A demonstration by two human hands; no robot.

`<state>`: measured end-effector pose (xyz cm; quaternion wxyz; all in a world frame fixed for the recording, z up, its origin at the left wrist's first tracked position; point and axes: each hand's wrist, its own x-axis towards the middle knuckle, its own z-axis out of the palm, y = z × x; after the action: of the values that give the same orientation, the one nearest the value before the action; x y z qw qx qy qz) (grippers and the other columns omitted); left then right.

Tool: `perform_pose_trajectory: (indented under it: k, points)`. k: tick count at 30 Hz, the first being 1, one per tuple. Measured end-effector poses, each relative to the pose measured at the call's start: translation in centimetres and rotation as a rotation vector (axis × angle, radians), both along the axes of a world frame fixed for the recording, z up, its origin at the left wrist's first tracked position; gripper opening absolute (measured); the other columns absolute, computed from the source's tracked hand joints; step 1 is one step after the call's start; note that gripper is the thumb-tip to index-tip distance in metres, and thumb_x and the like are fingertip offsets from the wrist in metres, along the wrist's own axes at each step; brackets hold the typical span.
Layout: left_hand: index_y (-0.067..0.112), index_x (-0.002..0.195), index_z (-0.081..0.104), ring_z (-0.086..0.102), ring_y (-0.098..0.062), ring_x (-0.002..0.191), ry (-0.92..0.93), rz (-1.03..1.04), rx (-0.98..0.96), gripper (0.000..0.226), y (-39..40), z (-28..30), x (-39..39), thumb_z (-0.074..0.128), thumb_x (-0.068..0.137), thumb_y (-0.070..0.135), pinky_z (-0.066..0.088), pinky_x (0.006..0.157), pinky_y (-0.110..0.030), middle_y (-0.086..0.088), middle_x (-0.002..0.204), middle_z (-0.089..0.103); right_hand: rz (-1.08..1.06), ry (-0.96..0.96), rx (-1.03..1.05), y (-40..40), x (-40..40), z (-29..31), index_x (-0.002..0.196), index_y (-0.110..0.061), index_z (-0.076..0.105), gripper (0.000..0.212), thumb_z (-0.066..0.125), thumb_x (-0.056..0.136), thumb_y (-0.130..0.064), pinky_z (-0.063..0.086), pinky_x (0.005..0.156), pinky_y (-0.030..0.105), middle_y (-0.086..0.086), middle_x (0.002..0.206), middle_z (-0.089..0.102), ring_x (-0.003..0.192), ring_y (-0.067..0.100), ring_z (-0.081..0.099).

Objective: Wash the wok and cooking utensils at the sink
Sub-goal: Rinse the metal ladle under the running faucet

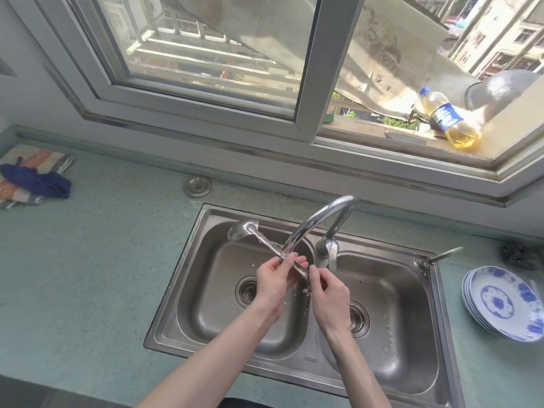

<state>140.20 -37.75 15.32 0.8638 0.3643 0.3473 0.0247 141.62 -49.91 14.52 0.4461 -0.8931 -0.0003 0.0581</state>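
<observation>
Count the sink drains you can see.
2: one in the left basin, just left of the left hand; one in the right basin, partly covered by the right hand's wrist.

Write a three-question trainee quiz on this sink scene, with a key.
1. True or false: both hands hold the ladle over the left basin.
2. Which way does the ladle's bowl point: A) toward the window, upper left; B) toward the plates; C) down into the drain?
3. Fill in: the yellow-liquid bottle lies on the window ____.

Key: 1 true, left hand and right hand both grip the handle under the faucet. 2 A. 3 ledge.
</observation>
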Motion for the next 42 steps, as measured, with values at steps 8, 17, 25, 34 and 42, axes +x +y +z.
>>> perform_pose_trajectory:
  k: [8,17,25,34,42]
  points:
    - [0.003,0.114,0.057,0.077,-0.036,0.091,0.035,0.14,0.081,0.015,3.1,-0.2,1.3,0.05,0.107,0.014,0.064,0.078,-0.04,-0.02,0.098,0.078,0.03,0.373,0.541,0.7,0.5,0.4,0.072,-0.017,0.064,0.034,0.069,0.098,-0.038,0.023,0.051,0.028,0.001,0.06,0.037,0.055,0.014,0.028]
    - [0.002,0.118,0.062,0.075,-0.033,0.103,0.025,0.209,0.09,0.016,6.0,-0.7,1.3,0.057,0.103,0.004,0.063,0.087,-0.041,-0.022,0.113,0.074,0.038,0.426,0.605,4.0,1.5,-0.7,0.098,-0.006,0.073,0.019,0.069,0.099,-0.024,0.034,0.046,0.02,0.001,0.058,0.05,0.049,0.011,0.041]
    - [0.001,0.108,0.067,0.076,-0.025,0.09,0.01,0.217,0.076,0.012,6.1,-0.4,1.5,0.066,0.098,0.007,0.064,0.079,-0.033,-0.021,0.103,0.076,0.009,0.558,0.51,5.1,2.7,-0.1,0.077,-0.011,0.063,0.041,0.054,0.106,-0.038,0.022,0.04,0.018,-0.01,0.048,0.041,0.045,0.009,0.029]
    - [-0.003,0.105,0.069,0.076,-0.027,0.086,0.029,0.205,0.06,0.016,5.4,-1.2,1.5,0.073,0.093,0.007,0.064,0.077,-0.032,-0.021,0.098,0.077,0.198,0.209,0.336,3.3,2.1,-0.2,0.083,-0.018,0.063,0.034,0.055,0.105,-0.042,0.04,0.063,0.026,-0.013,0.065,0.054,0.063,0.007,0.047]
    - [-0.003,0.107,0.067,0.075,-0.031,0.103,0.034,0.207,0.018,0.013,5.1,-1.4,1.1,0.065,0.099,0.007,0.063,0.085,-0.034,-0.023,0.11,0.076,0.156,0.32,0.45,3.7,2.1,0.9,0.069,-0.019,0.057,0.043,0.053,0.107,-0.04,0.03,0.049,0.023,-0.007,0.054,0.043,0.05,0.009,0.034]
